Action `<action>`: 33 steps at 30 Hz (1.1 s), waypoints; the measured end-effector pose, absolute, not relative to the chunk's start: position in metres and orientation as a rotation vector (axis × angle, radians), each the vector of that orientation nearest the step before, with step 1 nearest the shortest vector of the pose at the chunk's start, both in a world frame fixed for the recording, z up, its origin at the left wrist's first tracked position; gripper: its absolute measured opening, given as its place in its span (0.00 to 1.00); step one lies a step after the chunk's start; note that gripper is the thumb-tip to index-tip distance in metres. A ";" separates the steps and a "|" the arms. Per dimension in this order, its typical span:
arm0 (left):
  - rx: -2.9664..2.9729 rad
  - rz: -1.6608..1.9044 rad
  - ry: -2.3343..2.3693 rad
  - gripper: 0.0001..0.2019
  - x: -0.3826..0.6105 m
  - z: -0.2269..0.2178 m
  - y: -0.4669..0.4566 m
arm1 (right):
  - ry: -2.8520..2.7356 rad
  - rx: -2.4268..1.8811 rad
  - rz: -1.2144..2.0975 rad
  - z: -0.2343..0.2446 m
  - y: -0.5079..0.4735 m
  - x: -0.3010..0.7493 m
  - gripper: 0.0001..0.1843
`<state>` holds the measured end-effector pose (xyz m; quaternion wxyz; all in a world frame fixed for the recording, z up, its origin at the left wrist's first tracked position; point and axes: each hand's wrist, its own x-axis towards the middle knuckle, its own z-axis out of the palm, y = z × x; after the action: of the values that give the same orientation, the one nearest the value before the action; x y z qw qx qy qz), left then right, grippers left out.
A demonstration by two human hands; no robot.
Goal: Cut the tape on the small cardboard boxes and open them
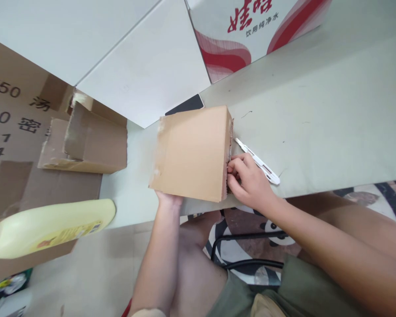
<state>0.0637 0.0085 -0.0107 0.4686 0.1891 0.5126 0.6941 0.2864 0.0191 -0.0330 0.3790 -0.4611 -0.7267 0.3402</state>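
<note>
A plain brown cardboard box (193,152) stands on the pale green table (317,127) near its front edge. My left hand (168,199) reaches under the box's near side; its fingers are hidden behind the cardboard. My right hand (247,180) is pressed against the box's right end, fingers curled and pinching at the torn edge there. A white plastic cutter (259,162) lies on the table just beyond my right hand, apart from it.
An opened brown carton (86,141) sits at the left on a large printed cardboard sheet (13,132). A yellow plastic bottle (49,226) lies at the lower left. A red-and-white water carton (251,35) stands at the back. A dark flat object (185,105) peeks out behind the box.
</note>
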 end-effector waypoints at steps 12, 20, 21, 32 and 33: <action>0.466 1.712 1.255 0.18 0.067 -0.008 0.009 | -1.863 -1.178 0.842 -0.033 0.019 0.286 0.03; 0.485 1.698 1.261 0.21 0.066 -0.008 0.008 | -1.867 -1.180 0.848 -0.032 0.019 0.287 0.02; 0.485 1.699 1.257 0.21 0.065 -0.009 0.008 | -1.868 -1.179 0.847 -0.032 0.019 0.287 0.03; 0.452 1.716 1.224 0.20 0.066 -0.009 0.009 | -1.867 -1.169 0.832 -0.034 0.019 0.286 0.03; 0.452 1.713 1.223 0.20 0.066 -0.008 0.009 | -1.868 -1.172 0.833 -0.034 0.019 0.286 0.02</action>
<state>0.0663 0.0092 -0.0085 0.4743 0.1849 0.5001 0.7005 0.2863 0.0192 -0.0340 0.3820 -0.4594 -0.7324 0.3266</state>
